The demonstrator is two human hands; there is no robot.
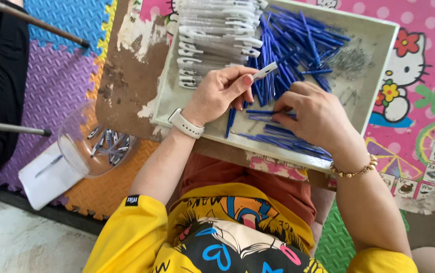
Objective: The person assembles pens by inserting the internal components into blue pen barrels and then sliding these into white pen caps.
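Head view looks down on both hands working over a shallow white tray [379, 30]. The left hand [220, 91] is closed in a pinch: thumb and fingers grip a clear pen barrel [264, 71] with a white cap end. Its long axis runs diagonally, the free end pointing up and to the right, away from the wrist, just above the fingertips. A white wristwatch [187, 124] sits on that wrist.

The right hand [318, 116] lies palm down just right of the left hand, fingers curled inward. A thin blue refill [263, 112] lies nearly level across the gap between the hands, its far tip pointing left toward the left hand; the right fingers cover its other end, so whether they actually clamp it cannot be told. A beaded bracelet [354, 172] circles the right wrist.

Beyond the fingers spreads a heap of blue refills [298, 40], mostly lying up-and-down or slanting. Beyond the left hand are rows of clear pen barrels [212, 35], lying crosswise. Beyond the right hand is a small pile of metal springs [351, 60]. Well left of the left forearm stands a clear plastic bowl [76, 146] holding a few pens.
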